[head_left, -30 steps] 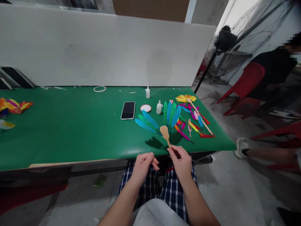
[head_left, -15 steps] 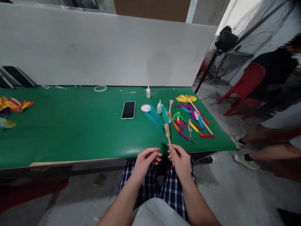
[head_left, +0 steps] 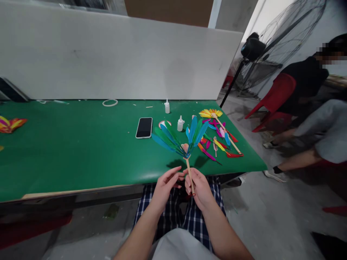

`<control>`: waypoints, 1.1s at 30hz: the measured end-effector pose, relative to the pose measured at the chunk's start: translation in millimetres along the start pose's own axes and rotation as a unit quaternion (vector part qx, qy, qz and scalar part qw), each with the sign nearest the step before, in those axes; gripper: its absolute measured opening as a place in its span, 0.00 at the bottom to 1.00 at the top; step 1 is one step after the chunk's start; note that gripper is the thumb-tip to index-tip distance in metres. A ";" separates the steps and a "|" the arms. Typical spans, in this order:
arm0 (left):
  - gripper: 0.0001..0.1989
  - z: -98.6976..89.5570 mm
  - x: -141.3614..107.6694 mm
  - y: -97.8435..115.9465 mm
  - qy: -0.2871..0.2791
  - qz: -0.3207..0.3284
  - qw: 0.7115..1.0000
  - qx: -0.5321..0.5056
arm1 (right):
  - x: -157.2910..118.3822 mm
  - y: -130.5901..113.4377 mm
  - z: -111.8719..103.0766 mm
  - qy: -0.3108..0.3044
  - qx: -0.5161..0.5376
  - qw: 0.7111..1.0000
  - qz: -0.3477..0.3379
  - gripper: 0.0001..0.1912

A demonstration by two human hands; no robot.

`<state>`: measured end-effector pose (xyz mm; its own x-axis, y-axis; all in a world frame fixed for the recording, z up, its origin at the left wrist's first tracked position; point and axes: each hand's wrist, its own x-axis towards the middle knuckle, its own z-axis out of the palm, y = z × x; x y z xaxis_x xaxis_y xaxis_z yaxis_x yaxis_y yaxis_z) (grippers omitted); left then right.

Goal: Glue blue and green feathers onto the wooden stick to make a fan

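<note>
Both hands meet just off the tabletop's (head_left: 81,151) near edge: right hand (head_left: 199,187) closed around the feather fan's (head_left: 180,139) wooden stick, left hand (head_left: 166,184) loosely curled, fingertips touching it. Fan stands upright above the near-right edge, before a phone (head_left: 144,127).

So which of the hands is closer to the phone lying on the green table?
Left. The left hand sits below the phone, slightly to its right, just off the table edge. The right hand holds the feather fan by its stick, farther right of the phone.
</note>
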<state>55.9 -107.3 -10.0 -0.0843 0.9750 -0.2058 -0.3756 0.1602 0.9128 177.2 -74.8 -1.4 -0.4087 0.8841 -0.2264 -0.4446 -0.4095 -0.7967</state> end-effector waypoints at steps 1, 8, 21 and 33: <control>0.19 0.2 0.2 -0.3 0.007 0.009 1.000 0.006 | 0.1 1.0 0.5 -0.003 0.000 1.000 0.004 0.13; 0.17 5.6 0.3 0.7 0.027 0.030 0.999 0.022 | 1.8 9.5 1.8 -0.004 -0.013 0.999 0.030 0.14; 0.16 10.1 1.1 2.7 0.059 0.003 0.997 0.041 | -0.7 30.8 7.3 0.016 -0.043 0.995 0.084 0.17; 0.13 14.8 -4.3 21.7 0.072 0.070 0.992 0.081 | -8.0 67.0 -18.6 -0.112 -0.046 0.984 0.133 0.26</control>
<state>61.8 -105.8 15.9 -0.2605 0.9590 -0.1112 -0.1992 0.0593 0.9782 165.6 -105.1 -63.4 -0.6701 0.6732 -0.3127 -0.2293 -0.5884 -0.7754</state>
